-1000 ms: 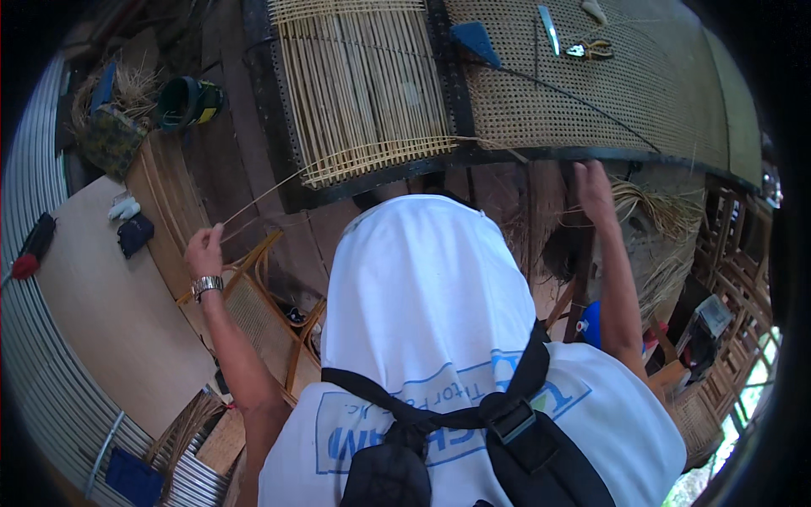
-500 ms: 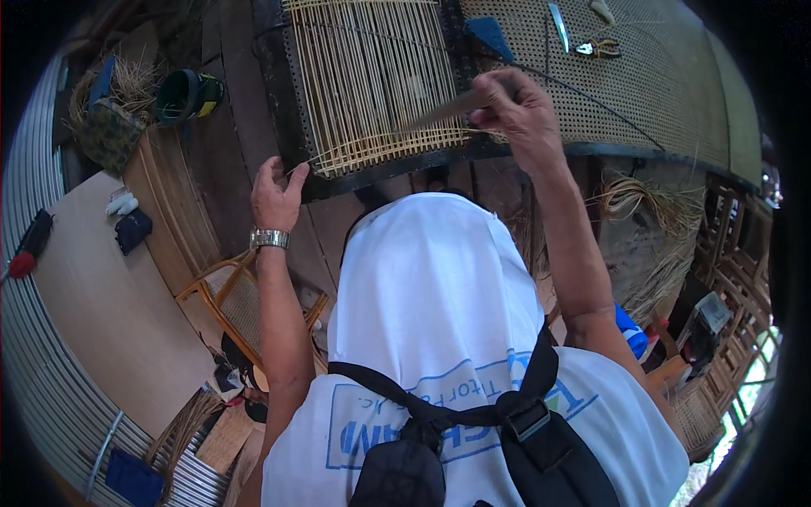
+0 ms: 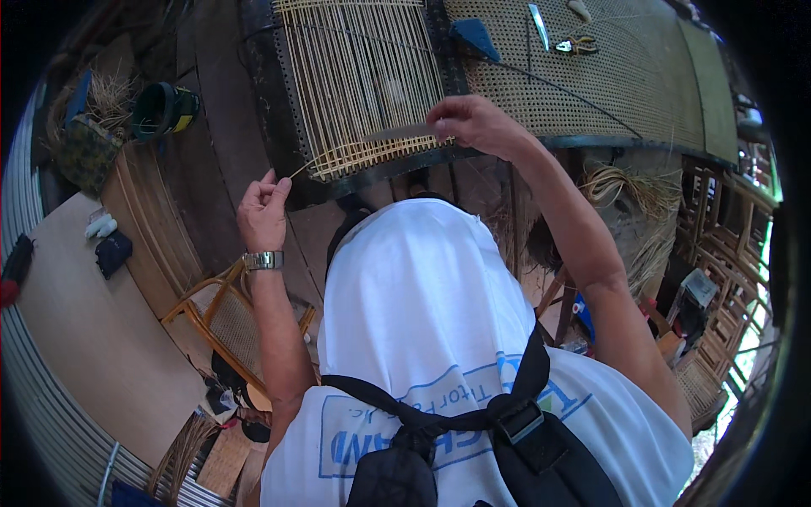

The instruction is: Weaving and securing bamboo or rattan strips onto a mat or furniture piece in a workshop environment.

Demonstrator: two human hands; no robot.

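Observation:
My left hand (image 3: 263, 221) is closed in a pinch on the end of a thin cane strand (image 3: 297, 171), just off the near left corner of a woven cane panel (image 3: 351, 80). The strand runs from my fingertips into the cross-weave along the panel's near edge. My right hand (image 3: 478, 127) is closed around one end of a thin, flat, greyish blade-like tool (image 3: 393, 133). The tool points left over the near part of the panel, above the long strands; whether it touches them I cannot tell. A dark frame (image 3: 291, 127) with small holes borders the panel.
Right of the panel, a finished cane mesh (image 3: 583, 93) carries a blue block (image 3: 475, 39), a bright blade (image 3: 538, 25) and pliers (image 3: 577, 46). Cane bundles (image 3: 621, 184) hang at the right. At left are a dark bucket (image 3: 160, 114) and a rattan chair (image 3: 221, 317).
My right hand has moved left and down with the flat tool, which now lies flatter over the panel. My left hand has drawn slightly away from the corner, and more strand shows.

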